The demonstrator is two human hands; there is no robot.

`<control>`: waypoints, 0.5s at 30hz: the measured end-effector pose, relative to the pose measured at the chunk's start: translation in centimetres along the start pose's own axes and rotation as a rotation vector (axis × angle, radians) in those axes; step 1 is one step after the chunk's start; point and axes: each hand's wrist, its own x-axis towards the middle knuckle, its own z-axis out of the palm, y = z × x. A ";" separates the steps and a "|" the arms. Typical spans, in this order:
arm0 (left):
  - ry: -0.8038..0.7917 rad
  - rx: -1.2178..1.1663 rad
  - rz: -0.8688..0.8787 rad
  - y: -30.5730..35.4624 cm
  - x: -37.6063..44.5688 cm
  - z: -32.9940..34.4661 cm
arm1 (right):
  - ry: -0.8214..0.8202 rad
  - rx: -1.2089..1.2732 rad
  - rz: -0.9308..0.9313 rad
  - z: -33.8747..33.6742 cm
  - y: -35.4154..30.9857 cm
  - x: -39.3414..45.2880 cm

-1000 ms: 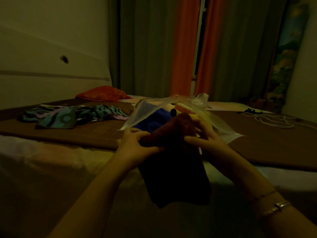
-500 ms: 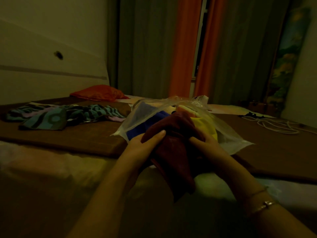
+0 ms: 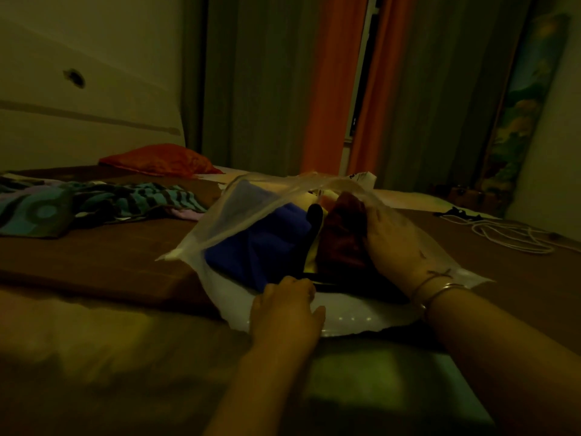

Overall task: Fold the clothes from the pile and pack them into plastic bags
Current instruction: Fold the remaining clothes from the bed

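Note:
A clear plastic bag (image 3: pixel 229 212) lies open on the bed, its mouth toward me. Inside it sit a folded blue garment (image 3: pixel 261 247), something yellow (image 3: pixel 311 256) and a folded dark red garment (image 3: pixel 342 234). My right hand (image 3: pixel 393 243) reaches inside the bag and holds the dark red garment against the other clothes. My left hand (image 3: pixel 286 303) grips the near lower edge of the bag's mouth. A pile of striped teal and patterned clothes (image 3: pixel 94 206) lies to the left on the bed.
A red cushion (image 3: pixel 160 160) lies at the back left by the wall. A white cord (image 3: pixel 509 234) is coiled at the right of the brown bed cover (image 3: pixel 94 256). Orange and grey curtains hang behind.
The dark red garment has gone from in front of the bag into it with my right hand. My left hand let go of the garment and dropped to the bag's near edge.

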 end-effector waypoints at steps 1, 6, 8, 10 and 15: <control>-0.002 0.040 0.000 0.0 -0.1 0.2 | 0.020 -0.052 -0.006 0.3 -0.2 -0.1; -0.110 0.171 -0.021 0.2 -0.4 0.2 | 0.085 -0.299 -0.355 0.2 -3.4 -2.2; -0.160 0.194 -0.035 0.2 -0.4 0.2 | -0.085 -0.182 -0.259 0.8 -4.2 -3.5; -0.210 0.219 -0.042 0.1 -0.2 0.2 | -0.212 -0.063 -0.114 2.2 -3.9 -3.9; -0.304 0.265 -0.044 -0.1 0.3 0.1 | -0.320 0.013 -0.088 4.4 -3.3 -1.5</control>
